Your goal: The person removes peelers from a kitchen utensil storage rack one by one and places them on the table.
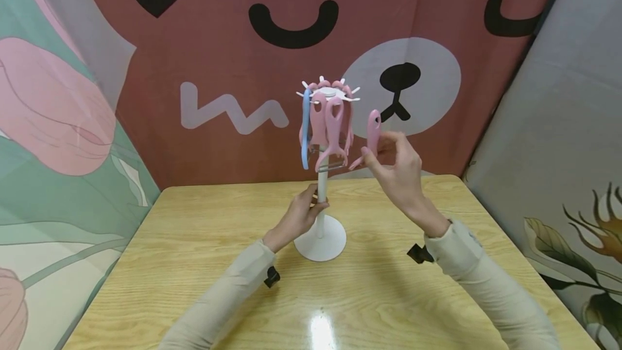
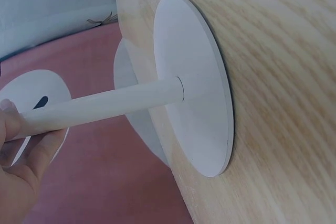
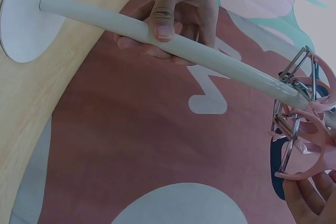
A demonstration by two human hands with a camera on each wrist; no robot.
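A white stand (image 1: 335,244) with a round base holds several pink peelers (image 1: 333,126) on the spokes at its top. One light-blue handle (image 1: 305,131) hangs among them on the left side. My left hand (image 1: 297,215) grips the stand's white pole (image 2: 121,100) partway up, thumb on one side and fingers on the other. To the right of the hanging peelers, my right hand (image 1: 400,172) pinches a pink peeler (image 1: 373,129) between thumb and fingers, its handle pointing up and its head end low, close beside the rack. The right wrist view shows metal blades on the hanging peelers.
The stand's base rests on a light wooden table (image 1: 204,253). Behind the table hangs a reddish-brown cloth (image 1: 214,47) with a cartoon animal face, and patterned cloths hang on both sides.
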